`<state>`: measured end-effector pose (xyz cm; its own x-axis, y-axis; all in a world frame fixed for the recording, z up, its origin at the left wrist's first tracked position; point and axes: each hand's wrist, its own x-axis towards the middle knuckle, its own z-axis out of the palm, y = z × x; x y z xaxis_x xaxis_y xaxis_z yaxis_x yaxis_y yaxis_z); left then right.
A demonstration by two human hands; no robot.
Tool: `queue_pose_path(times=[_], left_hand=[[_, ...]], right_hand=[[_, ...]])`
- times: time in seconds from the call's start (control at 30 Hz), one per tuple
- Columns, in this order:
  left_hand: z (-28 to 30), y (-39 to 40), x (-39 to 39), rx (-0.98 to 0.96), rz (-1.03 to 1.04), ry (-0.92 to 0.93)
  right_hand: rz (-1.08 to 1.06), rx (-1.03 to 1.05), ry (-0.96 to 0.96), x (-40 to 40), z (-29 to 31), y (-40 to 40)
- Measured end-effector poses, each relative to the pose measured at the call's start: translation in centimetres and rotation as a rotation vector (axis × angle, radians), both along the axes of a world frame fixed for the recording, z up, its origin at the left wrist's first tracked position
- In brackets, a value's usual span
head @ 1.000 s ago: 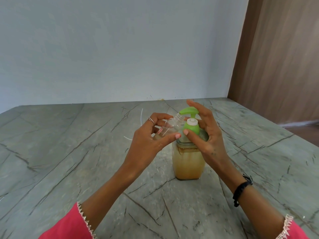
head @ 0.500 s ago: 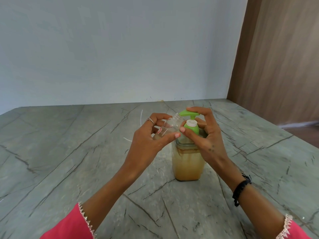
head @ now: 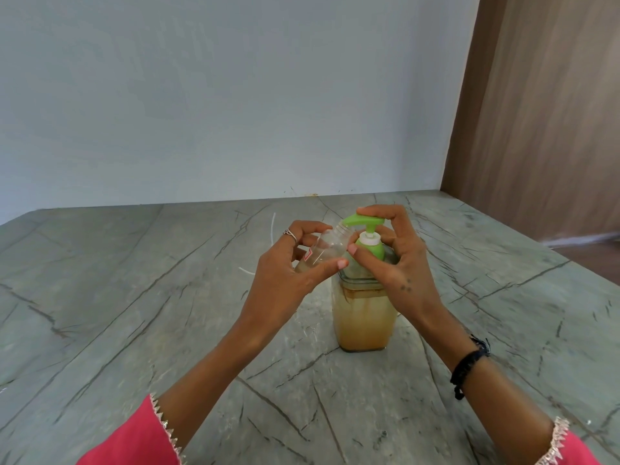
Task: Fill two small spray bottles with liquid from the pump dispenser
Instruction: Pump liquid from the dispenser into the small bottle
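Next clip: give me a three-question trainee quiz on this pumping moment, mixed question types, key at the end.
1. True or false: the left hand holds the small bottle tilted, mouth toward the green pump.
2. Which hand has fingers on top of the pump?
3. The dispenser stands on: A) a tray B) the grey counter C) a sink.

Key: 1 true. 2 the right hand. 3 B.

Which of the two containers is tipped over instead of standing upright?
The small clear spray bottle, held tilted in the left hand with its open neck at the green spout. The pump dispenser stands upright on the table.
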<state>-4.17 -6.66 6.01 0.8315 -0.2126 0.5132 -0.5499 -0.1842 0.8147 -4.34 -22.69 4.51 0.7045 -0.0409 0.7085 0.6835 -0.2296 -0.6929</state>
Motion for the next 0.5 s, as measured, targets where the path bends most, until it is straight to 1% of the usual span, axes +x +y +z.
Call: queue_pose_path(times=[0.2, 0.33, 0.5], left_hand=[[-0.15, -0.06, -0.03, 0.008, -0.005, -0.002], [-0.14, -0.10, -0.04, 0.002, -0.005, 0.004], [0.05, -0.10, -0.18, -0.007, -0.006, 0.000]], right_hand=[[0.002, -0.095, -0.012, -0.21, 0.08, -0.31], [0.048, -0.017, -0.009, -0.09, -0.02, -0.20], [0.073, 0.013, -0.013, -0.12, 0.03, -0.05]])
